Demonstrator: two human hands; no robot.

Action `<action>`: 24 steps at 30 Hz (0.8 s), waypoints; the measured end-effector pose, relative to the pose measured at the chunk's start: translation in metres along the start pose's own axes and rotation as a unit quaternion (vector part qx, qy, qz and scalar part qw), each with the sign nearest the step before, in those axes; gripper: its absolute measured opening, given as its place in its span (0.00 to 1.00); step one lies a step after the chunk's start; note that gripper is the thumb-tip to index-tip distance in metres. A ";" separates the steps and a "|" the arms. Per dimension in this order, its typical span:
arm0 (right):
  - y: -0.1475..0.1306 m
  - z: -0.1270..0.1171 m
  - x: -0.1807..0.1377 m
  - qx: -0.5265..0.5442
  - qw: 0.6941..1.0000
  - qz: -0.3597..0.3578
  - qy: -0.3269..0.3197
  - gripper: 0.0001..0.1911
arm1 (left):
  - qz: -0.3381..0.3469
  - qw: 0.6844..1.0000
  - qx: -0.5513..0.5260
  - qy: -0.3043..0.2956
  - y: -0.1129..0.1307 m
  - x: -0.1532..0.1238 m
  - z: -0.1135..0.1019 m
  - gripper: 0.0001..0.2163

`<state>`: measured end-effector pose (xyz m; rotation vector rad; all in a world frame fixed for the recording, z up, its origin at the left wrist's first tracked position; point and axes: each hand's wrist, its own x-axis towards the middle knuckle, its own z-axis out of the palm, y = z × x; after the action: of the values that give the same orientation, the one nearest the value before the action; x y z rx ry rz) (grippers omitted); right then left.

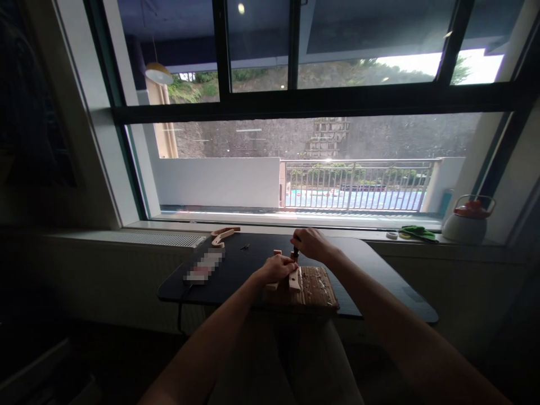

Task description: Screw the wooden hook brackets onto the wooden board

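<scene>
Right hand (313, 243) grips a dark upright tool (296, 251); left hand (276, 269) pinches a pale wooden piece (295, 285) over the near brown block (319, 286).

Wooden piece (295, 282): pale, with a dark hole, lower centre, held in my left hand (276, 269).
Dark tool (296, 253): upright in my right hand (313, 243), just below the frame's centre.

No words, brands, numbers or signs can be read. The patch (205, 266) on the table (379, 281) is pixelated.
</scene>
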<state>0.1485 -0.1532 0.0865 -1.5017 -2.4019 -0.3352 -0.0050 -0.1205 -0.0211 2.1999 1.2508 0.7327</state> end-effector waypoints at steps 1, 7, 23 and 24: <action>-0.001 -0.001 0.000 -0.001 1.000 0.001 0.001 0.17 | 0.001 1.000 0.001 -0.002 0.001 0.000 0.000 0.19; -0.002 -0.009 -0.001 -0.001 1.000 -0.026 0.003 0.14 | 0.011 1.000 0.010 -0.004 0.006 -0.004 -0.001 0.20; -0.001 -0.005 -0.004 0.013 1.000 0.017 -0.008 0.17 | 0.007 1.000 -0.010 0.000 0.009 -0.006 -0.002 0.18; -0.001 -0.007 -0.005 0.013 1.000 0.012 -0.011 0.17 | 0.008 1.000 -0.014 0.002 0.009 -0.006 -0.002 0.18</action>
<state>0.1502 -0.1599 0.0910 -1.5299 -2.3942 -0.2828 -0.0035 -0.1295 -0.0152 2.1885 1.2191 0.7556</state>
